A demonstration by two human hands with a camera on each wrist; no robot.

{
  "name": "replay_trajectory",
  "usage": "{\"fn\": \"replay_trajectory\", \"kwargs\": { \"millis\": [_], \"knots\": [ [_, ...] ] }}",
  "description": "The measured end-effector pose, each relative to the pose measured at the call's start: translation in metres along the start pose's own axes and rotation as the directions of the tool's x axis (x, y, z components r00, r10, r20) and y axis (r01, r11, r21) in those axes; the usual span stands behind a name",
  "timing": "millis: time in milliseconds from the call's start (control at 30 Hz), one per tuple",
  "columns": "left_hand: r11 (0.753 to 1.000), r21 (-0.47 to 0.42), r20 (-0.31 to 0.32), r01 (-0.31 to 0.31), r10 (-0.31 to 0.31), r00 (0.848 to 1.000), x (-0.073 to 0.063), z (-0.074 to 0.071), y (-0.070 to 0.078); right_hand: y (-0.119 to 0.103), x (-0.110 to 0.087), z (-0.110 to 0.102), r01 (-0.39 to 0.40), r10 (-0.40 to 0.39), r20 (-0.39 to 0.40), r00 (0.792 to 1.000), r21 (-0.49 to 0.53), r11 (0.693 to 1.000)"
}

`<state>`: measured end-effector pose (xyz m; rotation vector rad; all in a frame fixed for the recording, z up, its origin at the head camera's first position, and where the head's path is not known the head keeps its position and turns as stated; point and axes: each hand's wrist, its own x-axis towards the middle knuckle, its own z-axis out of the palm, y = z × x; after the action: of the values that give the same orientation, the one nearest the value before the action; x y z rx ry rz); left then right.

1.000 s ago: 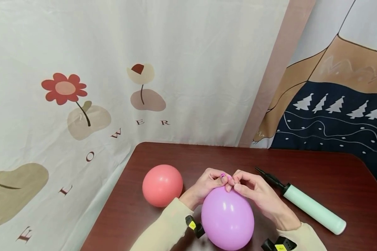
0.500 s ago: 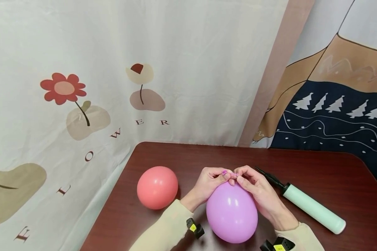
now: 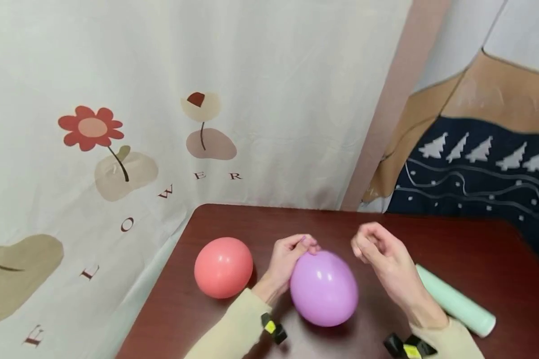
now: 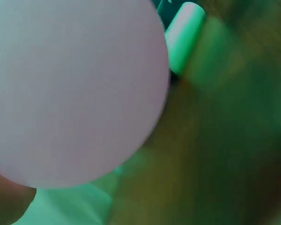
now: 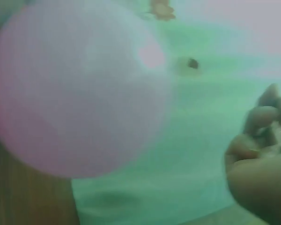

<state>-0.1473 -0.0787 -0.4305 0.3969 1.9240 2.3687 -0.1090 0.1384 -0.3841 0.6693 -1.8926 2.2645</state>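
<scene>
A purple balloon [image 3: 324,289] hangs close over the table, its neck end toward the back. My left hand [image 3: 284,259] pinches that neck between thumb and fingers, and a small purple tip shows at the thumb. In both wrist views the balloon [image 4: 75,93] looks pale and fills much of the picture. To the right of it, apart from the balloon, my right hand [image 3: 388,262] is raised with its fingers curled in toward the thumb. In the right wrist view these curled fingers [image 5: 260,117] are blurred, and nothing is plainly held in them.
A smaller red balloon [image 3: 223,268] rests on the dark table [image 3: 233,219] left of my left hand. A mint-green hand pump [image 3: 458,301] lies at the right, its nozzle hidden behind my right hand. A printed curtain [image 3: 274,99] hangs behind the table.
My right hand has let go of the balloon's neck and moved off to the right, covering the pump's nozzle. My left hand and the purple balloon have shifted slightly left.
</scene>
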Motion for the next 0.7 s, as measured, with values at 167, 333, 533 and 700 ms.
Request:
{"fn": "replay_trajectory", "kwargs": {
  "millis": [167, 333, 533, 700],
  "knots": [
    [0.99, -0.139, 0.12, -0.008, 0.025, 0.992, 0.001, 0.009, 0.012, -0.003, 0.005, 0.006, -0.176, 0.196, -0.002, 0.981, -0.44, 0.881],
    [0.986, -0.166, 0.18, 0.033, -0.003, 0.984, -0.002, 0.015, 0.016, 0.002, 0.007, 0.011, -0.22, 0.232, -0.024, 0.972, -0.432, 0.875],
    [0.997, -0.081, 0.141, -0.015, 0.026, 0.99, 0.001, 0.021, 0.015, 0.003, 0.008, 0.016, -0.345, 0.308, -0.161, 0.938, -0.314, 0.885],
    [0.997, -0.034, 0.126, -0.068, 0.072, 0.989, -0.001, 0.022, 0.016, 0.006, 0.004, 0.019, -0.339, 0.302, -0.163, 0.939, -0.299, 0.892]
  ]
}}
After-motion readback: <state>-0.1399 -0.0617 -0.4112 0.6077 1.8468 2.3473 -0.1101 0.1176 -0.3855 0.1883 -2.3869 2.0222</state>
